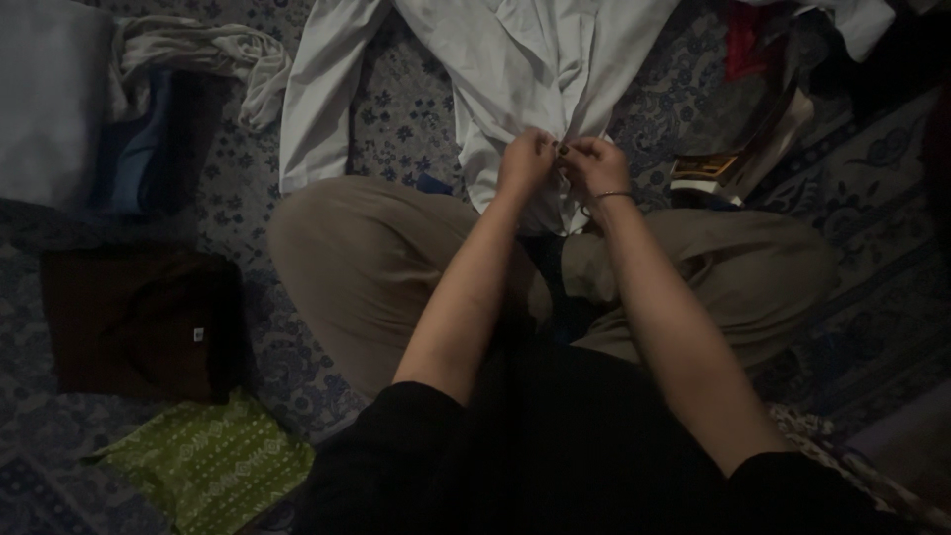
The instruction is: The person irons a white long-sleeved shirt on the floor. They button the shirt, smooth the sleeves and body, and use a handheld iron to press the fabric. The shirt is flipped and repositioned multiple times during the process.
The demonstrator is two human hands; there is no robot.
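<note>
While both hands, left hand (525,159) and right hand (592,166), pinch the white shirt (515,69) placket, the fabric drapes limp. Judged light and soft; grip at the front edge.

shirt (515,69) at the grip – white cloth, matt, creased | bangle (609,196) just behind grip – thin glossy metal | bedspread (396,119) beneath – patterned cloth

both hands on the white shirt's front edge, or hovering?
Touching. The head view shows the left hand and right hand pinching the front opening of the white shirt, fingers closed on the cloth with no gap visible.
</note>
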